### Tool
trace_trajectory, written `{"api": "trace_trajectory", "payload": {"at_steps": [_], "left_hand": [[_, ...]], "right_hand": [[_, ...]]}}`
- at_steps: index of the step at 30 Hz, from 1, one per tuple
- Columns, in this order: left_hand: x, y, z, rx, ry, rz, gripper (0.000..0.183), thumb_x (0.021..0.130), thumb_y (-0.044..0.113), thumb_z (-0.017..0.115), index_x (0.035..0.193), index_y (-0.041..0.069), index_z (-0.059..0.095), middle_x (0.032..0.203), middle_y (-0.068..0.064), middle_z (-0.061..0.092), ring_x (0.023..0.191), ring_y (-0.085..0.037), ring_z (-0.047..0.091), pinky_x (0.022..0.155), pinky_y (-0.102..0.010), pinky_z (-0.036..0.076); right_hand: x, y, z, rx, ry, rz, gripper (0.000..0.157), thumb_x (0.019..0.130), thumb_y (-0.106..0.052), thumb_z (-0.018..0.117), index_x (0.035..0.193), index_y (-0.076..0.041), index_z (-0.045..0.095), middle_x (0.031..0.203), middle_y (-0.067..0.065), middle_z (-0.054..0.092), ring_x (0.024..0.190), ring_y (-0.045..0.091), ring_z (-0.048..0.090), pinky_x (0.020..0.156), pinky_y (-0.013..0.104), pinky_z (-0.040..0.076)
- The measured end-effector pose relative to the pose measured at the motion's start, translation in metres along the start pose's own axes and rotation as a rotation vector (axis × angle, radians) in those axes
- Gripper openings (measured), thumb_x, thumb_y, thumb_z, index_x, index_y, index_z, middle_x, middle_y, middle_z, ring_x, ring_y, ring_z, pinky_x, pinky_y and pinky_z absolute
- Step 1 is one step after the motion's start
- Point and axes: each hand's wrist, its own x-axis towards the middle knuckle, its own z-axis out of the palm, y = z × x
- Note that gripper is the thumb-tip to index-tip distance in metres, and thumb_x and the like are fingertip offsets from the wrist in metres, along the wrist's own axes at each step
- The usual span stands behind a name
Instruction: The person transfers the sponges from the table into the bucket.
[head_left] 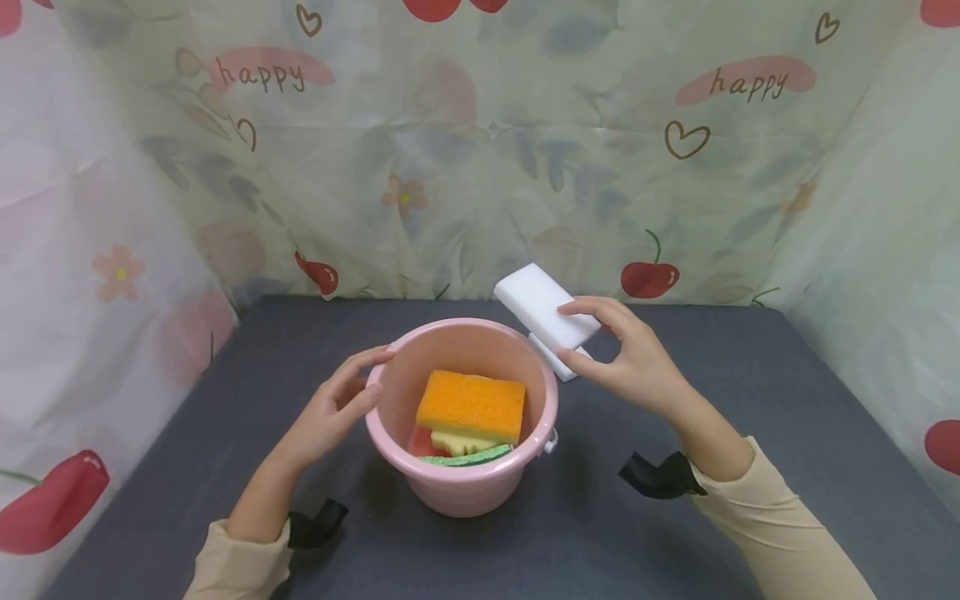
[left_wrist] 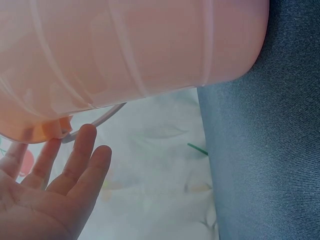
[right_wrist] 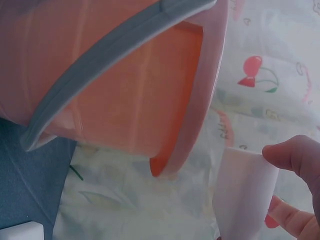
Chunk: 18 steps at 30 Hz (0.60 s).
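Note:
A pink bucket stands upright mid-table. Inside it lie an orange sponge, a pale yellow sponge below that, a green-topped piece and something red. My left hand is at the bucket's left rim; in the left wrist view its fingers extend under the rim without curling round it. My right hand pinches a white sponge block between thumb and fingers, raised beside the right rim. A second white block lies on the table behind it, partly hidden.
The grey bucket handle hangs down the bucket's side. A dark cloth covers the table. Printed curtains enclose the back and both sides. Black straps stick out at both wrists.

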Motion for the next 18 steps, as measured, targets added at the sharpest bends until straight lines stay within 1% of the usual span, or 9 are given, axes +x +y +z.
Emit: {"api": "trace_trajectory", "payload": {"at_steps": [3, 6, 10, 13, 18], "left_hand": [[0.000, 0.000, 0.000, -0.004, 0.000, 0.005, 0.044, 0.096, 0.014, 0.049, 0.139, 0.014, 0.039, 0.149, -0.010, 0.032, 0.108, -0.026, 0.055, 0.084, -0.019, 0.050], [0.000, 0.000, 0.000, -0.009, -0.002, 0.012, 0.044, 0.096, 0.014, 0.049, 0.139, 0.013, 0.039, 0.149, -0.011, 0.032, 0.107, -0.019, 0.056, 0.083, -0.019, 0.050], [0.000, 0.000, -0.001, -0.011, -0.002, 0.014, 0.045, 0.096, 0.014, 0.049, 0.139, 0.013, 0.038, 0.149, -0.011, 0.032, 0.105, -0.014, 0.057, 0.083, -0.020, 0.051], [0.000, 0.000, -0.001, -0.012, -0.004, 0.013, 0.045, 0.096, 0.013, 0.048, 0.139, 0.013, 0.038, 0.149, -0.011, 0.032, 0.106, -0.016, 0.057, 0.083, -0.020, 0.051], [0.000, 0.001, -0.001, -0.011, -0.003, 0.008, 0.045, 0.096, 0.014, 0.049, 0.139, 0.013, 0.038, 0.149, -0.011, 0.032, 0.109, -0.024, 0.056, 0.083, -0.020, 0.050]], "right_hand": [[-0.001, -0.002, 0.003, 0.001, -0.015, -0.032, 0.041, 0.080, -0.010, 0.071, 0.118, -0.012, 0.058, 0.129, 0.009, 0.053, 0.112, 0.022, 0.047, 0.090, 0.044, 0.043], [-0.001, -0.003, 0.006, 0.007, -0.032, -0.062, 0.042, 0.079, -0.010, 0.072, 0.118, -0.014, 0.059, 0.128, 0.008, 0.053, 0.112, 0.020, 0.047, 0.088, 0.040, 0.043], [-0.001, -0.008, 0.009, 0.016, -0.065, -0.094, 0.042, 0.079, -0.012, 0.072, 0.118, -0.015, 0.060, 0.128, 0.007, 0.053, 0.113, 0.019, 0.047, 0.090, 0.039, 0.046], [-0.001, -0.011, 0.011, 0.021, -0.092, -0.108, 0.041, 0.079, -0.012, 0.072, 0.118, -0.015, 0.060, 0.129, 0.007, 0.053, 0.115, 0.020, 0.048, 0.088, 0.041, 0.048], [-0.001, -0.014, 0.015, 0.024, -0.128, -0.136, 0.041, 0.079, -0.012, 0.072, 0.118, -0.015, 0.059, 0.130, 0.008, 0.053, 0.117, 0.022, 0.048, 0.087, 0.041, 0.049]]}}
